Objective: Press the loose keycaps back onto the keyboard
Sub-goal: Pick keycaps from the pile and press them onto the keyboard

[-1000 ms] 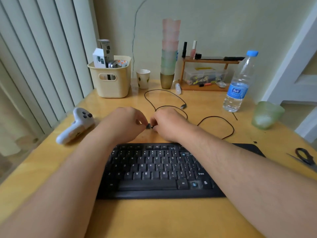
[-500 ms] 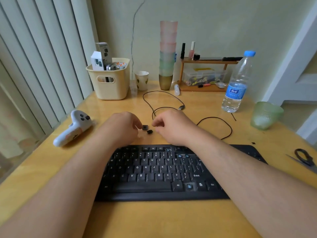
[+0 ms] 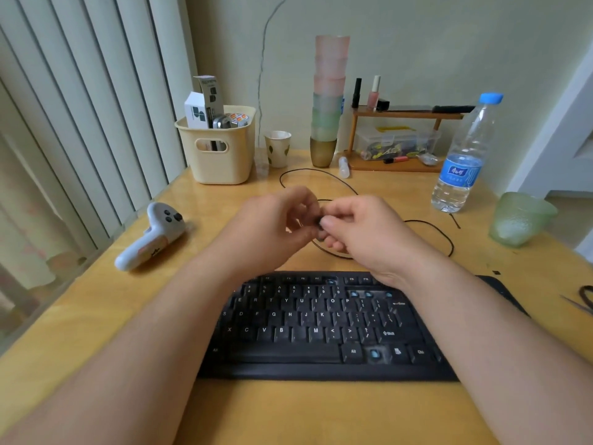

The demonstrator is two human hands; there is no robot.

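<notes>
The black keyboard (image 3: 321, 329) lies on the wooden table in front of me. Several of its key slots are bare, with blue stems showing in the top right rows and beside the Alt key. My left hand (image 3: 272, 226) and my right hand (image 3: 362, 229) meet fingertip to fingertip behind the keyboard, lifted off the table. Between them they pinch a small dark keycap (image 3: 319, 221), which the fingers mostly hide. I cannot tell whether either hand holds a second keycap.
A black cable (image 3: 426, 224) loops on the table under and behind my hands. A white controller (image 3: 150, 236) lies at the left and a water bottle (image 3: 462, 162) and a green cup (image 3: 518, 220) at the right. Scissors (image 3: 584, 298) and a small black piece (image 3: 496, 272) lie beside the keyboard's right end.
Half a second ago two keycaps lay on the table between my parted hands. Now my hands have closed together and lifted, pinching a keycap; no keycap shows on the table there.
</notes>
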